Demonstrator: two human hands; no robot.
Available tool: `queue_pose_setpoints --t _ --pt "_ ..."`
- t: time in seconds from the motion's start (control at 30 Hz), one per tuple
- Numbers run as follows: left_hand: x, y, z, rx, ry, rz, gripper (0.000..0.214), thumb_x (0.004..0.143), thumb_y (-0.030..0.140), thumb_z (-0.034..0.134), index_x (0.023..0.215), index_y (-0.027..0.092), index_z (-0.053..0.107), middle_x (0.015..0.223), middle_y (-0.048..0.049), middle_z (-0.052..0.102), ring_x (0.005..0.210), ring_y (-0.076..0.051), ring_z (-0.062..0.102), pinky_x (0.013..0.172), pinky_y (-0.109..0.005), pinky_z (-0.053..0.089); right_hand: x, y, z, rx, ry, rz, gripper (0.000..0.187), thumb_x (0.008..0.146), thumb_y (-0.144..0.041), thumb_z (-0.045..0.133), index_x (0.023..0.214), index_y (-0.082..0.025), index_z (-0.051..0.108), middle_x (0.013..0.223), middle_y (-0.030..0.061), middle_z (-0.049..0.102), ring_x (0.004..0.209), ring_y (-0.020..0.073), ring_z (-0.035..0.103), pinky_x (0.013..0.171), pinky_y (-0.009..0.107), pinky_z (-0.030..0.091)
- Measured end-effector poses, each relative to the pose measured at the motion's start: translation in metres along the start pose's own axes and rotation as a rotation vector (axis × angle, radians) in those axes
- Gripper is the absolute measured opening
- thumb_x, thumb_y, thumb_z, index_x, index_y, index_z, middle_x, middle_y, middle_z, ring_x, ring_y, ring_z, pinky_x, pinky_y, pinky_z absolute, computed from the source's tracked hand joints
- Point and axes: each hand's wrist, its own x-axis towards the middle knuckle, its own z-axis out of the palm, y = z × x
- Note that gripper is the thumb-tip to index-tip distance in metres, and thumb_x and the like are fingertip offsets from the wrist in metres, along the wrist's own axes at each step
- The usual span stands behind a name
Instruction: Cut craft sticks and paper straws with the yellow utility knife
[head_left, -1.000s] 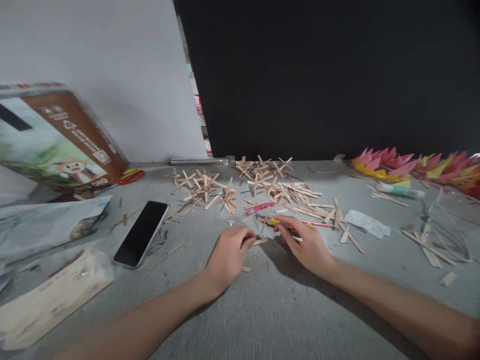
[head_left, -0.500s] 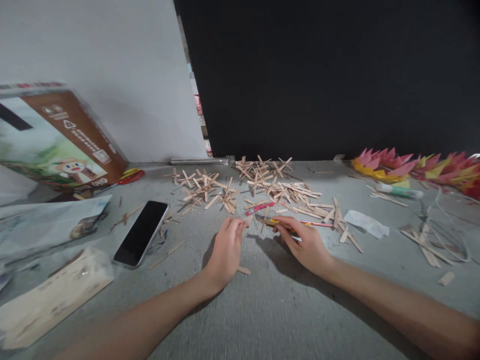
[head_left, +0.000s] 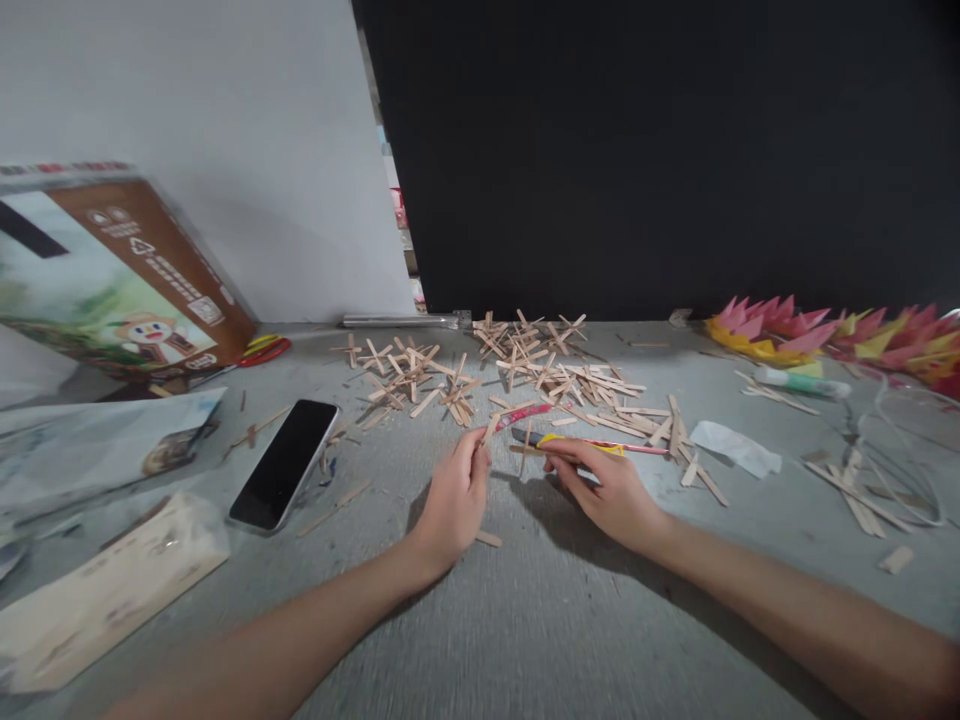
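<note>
My left hand (head_left: pixel 456 495) is closed, pinching a short wooden craft stick (head_left: pixel 490 428) that points up and away from me. Across a small gap, my right hand (head_left: pixel 609 492) grips one arm of a cross of craft sticks (head_left: pixel 527 449), its crossing end facing left. Just behind that hand lie scissors with yellow handles (head_left: pixel 553 438), partly covered by the fingers and the cross. A red patterned strip (head_left: pixel 523 415) rests beyond the left fingertips. Near my left wrist, a loose stick (head_left: pixel 489 539) lies on the grey table (head_left: pixel 510 640).
Crossed sticks (head_left: pixel 409 365) and loose sticks (head_left: pixel 600 385) are heaped at the back. Left are a phone (head_left: pixel 285 465), a plastic-wrapped packet (head_left: pixel 112 590) and a printed bag (head_left: pixel 142 290). To the right are white paper (head_left: pixel 735 447), a glue stick (head_left: pixel 806 383), pink-yellow paper crafts (head_left: pixel 780 330) and a cable (head_left: pixel 934 490).
The stick in my left fingers has swung more upright and shows more of its length. In my right hand the cross has shifted slightly and its held arm shows more clearly.
</note>
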Motion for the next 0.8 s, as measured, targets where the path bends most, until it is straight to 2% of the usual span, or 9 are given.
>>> queue_pose_setpoints --t 0.13,0.2,0.43,0.63,0.8 --pt "0.0001 -0.0006 0.0012 -0.178 -0.093 -0.037 0.038 0.106 0.044 0.044 0.131 0.019 0.055 0.088 -0.0016 0.065 0.062 -0.013 0.055 0.062 -0.026 0.045 -0.0003 -0.0004 -0.0004 0.001 -0.014 0.001 0.022 0.106 -0.03 0.053 0.122 -0.023 0.067 0.106 0.007 0.079 0.089 0.0185 0.078 0.08 0.03 0.063" --pt "-0.0011 0.0011 0.001 -0.233 -0.105 -0.058 0.037 0.104 0.046 0.048 0.127 0.018 0.056 0.083 -0.0002 0.064 0.057 -0.012 0.053 0.058 -0.025 0.043 -0.0005 -0.0006 -0.0008 0.005 -0.02 0.007 0.021 0.106 -0.03 0.053 0.12 -0.023 0.067 0.104 0.006 0.079 0.087 0.018 0.078 0.078 0.029 0.063" --pt "-0.0025 0.0044 -0.0014 -0.184 -0.066 -0.058 0.032 0.103 0.045 0.051 0.118 0.019 0.061 0.081 -0.0011 0.065 0.064 -0.013 0.056 0.059 -0.024 0.043 -0.0007 0.0001 -0.0011 -0.014 -0.024 0.035 0.02 0.106 -0.032 0.054 0.117 -0.024 0.069 0.097 0.0032 0.08 0.079 0.0164 0.076 0.074 0.027 0.059" --pt "-0.0009 -0.0019 -0.0007 -0.114 -0.011 -0.014 0.034 0.106 0.04 0.042 0.126 0.019 0.06 0.091 -0.0035 0.066 0.063 -0.013 0.055 0.061 -0.025 0.045 -0.0025 0.0015 -0.0016 -0.004 -0.02 0.057 0.023 0.107 -0.035 0.054 0.117 -0.025 0.072 0.098 0.0017 0.081 0.072 0.0143 0.075 0.071 0.024 0.059" --pt "-0.0019 -0.0012 0.0004 -0.176 -0.045 -0.02 0.032 0.106 0.039 0.044 0.126 0.019 0.058 0.094 -0.0035 0.07 0.059 -0.011 0.054 0.063 -0.026 0.046 -0.0023 -0.0006 -0.0038 -0.006 -0.033 0.031 0.025 0.106 -0.039 0.055 0.116 -0.025 0.074 0.088 0.0007 0.081 0.067 0.014 0.074 0.067 0.023 0.058"
